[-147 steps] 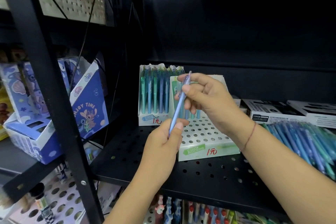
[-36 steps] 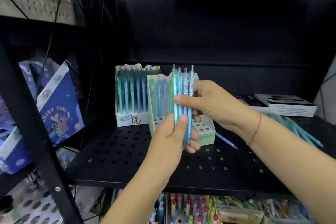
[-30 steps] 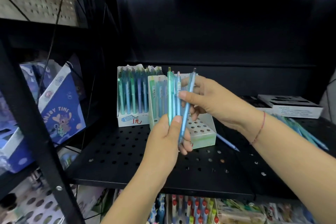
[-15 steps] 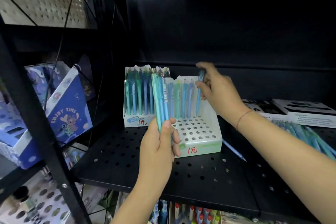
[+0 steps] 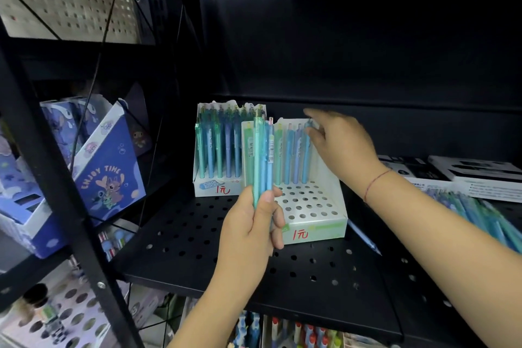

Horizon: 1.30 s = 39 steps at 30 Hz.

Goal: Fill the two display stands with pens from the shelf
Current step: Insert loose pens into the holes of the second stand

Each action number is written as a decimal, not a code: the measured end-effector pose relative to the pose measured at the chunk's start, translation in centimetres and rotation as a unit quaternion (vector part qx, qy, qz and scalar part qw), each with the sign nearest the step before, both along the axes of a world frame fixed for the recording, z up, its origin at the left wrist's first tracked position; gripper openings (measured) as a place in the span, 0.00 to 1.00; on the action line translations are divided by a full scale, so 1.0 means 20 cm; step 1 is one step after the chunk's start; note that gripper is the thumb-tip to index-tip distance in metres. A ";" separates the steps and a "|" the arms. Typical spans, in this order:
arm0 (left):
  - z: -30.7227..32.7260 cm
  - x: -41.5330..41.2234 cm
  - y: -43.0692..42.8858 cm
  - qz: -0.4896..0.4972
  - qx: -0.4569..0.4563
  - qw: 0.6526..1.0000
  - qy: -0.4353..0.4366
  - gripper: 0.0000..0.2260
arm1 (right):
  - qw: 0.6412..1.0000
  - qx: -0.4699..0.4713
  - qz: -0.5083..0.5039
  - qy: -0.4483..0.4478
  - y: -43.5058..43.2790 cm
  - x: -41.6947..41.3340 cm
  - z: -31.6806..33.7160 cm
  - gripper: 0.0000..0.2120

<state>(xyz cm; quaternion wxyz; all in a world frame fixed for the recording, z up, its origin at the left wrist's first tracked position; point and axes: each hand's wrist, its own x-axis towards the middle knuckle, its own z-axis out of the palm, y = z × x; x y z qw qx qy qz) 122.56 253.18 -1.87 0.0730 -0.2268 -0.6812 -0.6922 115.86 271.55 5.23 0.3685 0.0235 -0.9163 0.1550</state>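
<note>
Left hand [image 5: 251, 223]: fingers curled round small bundle of pens [image 5: 262, 155], held upright. Barrels rise above thumb; lower ends hidden inside fist.

Right hand [image 5: 343, 147]: at top of rightmost pen [image 5: 305, 158] standing in back row of front stand [image 5: 313, 220]. Pen cap lies between thumb and forefinger; blurred there, cannot tell whether pinched or only touched.

Rear stand [image 5: 209, 186]: full, beyond left fingers, partly covered by bundle.

Loose pen [image 5: 364, 237]: on shelf [image 5: 183, 234], below right wrist.

Pen pile [image 5: 485, 215]: beyond right forearm, cut off at frame edge.

matt black perforated metal shelf [image 5: 197, 237]; translucent plastic pens [image 5: 262, 161]; glossy white card stand [image 5: 313, 206].
</note>
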 end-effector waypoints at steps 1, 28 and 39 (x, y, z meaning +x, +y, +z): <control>0.00 0.00 0.00 -0.003 -0.003 1.000 0.000 0.12 | 1.000 0.015 -0.012 -0.016 0.00 0.00 0.00 0.18; -0.03 -0.02 0.00 -0.030 0.013 0.998 -0.047 0.11 | 0.893 -0.386 0.225 0.048 0.09 0.15 0.11 0.07; -0.04 -0.02 0.00 -0.034 0.010 0.998 -0.045 0.11 | 0.989 -0.102 0.101 0.036 0.09 0.06 -0.05 0.18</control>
